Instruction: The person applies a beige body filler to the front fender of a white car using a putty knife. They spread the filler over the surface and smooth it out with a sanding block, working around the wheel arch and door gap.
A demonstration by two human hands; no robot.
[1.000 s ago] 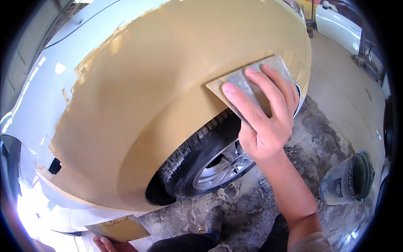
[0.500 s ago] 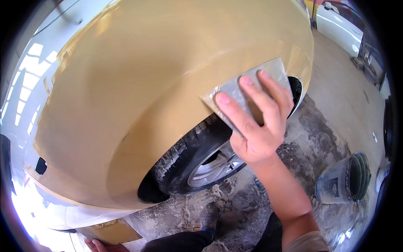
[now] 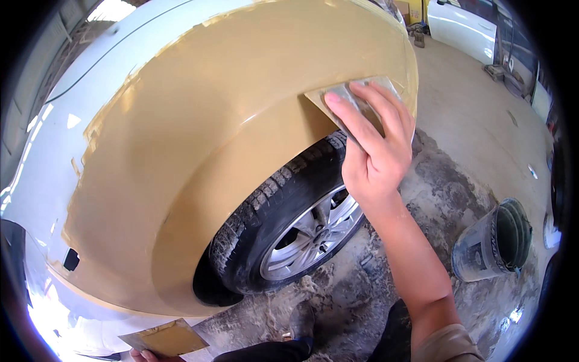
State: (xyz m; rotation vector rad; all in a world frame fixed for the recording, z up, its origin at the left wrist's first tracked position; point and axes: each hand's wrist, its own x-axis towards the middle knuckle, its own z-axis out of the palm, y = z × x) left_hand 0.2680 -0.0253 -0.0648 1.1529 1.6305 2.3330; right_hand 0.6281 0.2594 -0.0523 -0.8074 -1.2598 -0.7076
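A broad coat of tan filler covers the car's fender (image 3: 145,157), reaching the wheel arch. My right hand (image 3: 380,160) grips a flat grey spreader (image 3: 344,92), fingers extended over its face and its edge against the filler above the wheel. Low at the left, my left hand (image 3: 145,356) holds a thin plate (image 3: 172,339) smeared with tan putty; most of that hand is cut off by the picture's edge. Below the arch stands the wheel, its black tyre (image 3: 241,226) dusty and its silver rim (image 3: 318,234) spoked.
A dirty bucket (image 3: 473,256) stands on the stained floor (image 3: 446,199) to the right. My shoe (image 3: 301,320) is beside the wheel. A white car door or panel (image 3: 461,30) stands at the far right. Bare white bodywork (image 3: 60,139) borders the filler on the left.
My right hand and the spreader have shifted slightly up along the arch. The view has shifted, showing more of the wheel. The putty plate shows more fully at the lower left.
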